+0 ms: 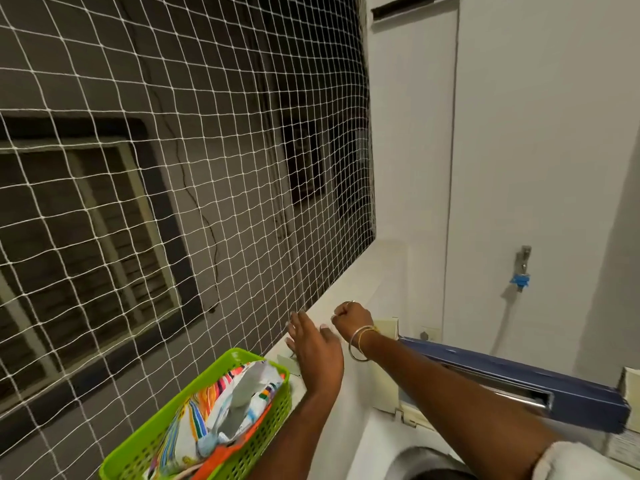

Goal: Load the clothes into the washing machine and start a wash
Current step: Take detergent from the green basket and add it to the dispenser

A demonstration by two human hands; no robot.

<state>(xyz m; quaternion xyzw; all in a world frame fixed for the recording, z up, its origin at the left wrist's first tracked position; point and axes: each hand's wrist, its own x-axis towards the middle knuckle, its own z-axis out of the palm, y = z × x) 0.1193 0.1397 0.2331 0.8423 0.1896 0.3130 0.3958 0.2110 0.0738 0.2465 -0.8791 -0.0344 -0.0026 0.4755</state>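
Head view. Your left hand (316,348) is stretched over the pale ledge (367,271), fingers straight and slightly spread, holding nothing, the fingertips close to the white net (173,168). Your right hand (351,317) sits just beyond it on the same ledge, fingers curled tight into the palm; whether they pinch anything you cannot tell. Bangles (360,342) ring that wrist.

The washing machine (377,441) is low at your right, under your right forearm, with its blue lid (519,382) raised. What is in the drum is not visible.

A green basket (156,420) stands on the ledge at lower left, beside your left forearm, holding a striped, many-coloured bundle (221,400); cloth or packet, unclear.

A tap with a blue fitting (521,277) is on the white wall.
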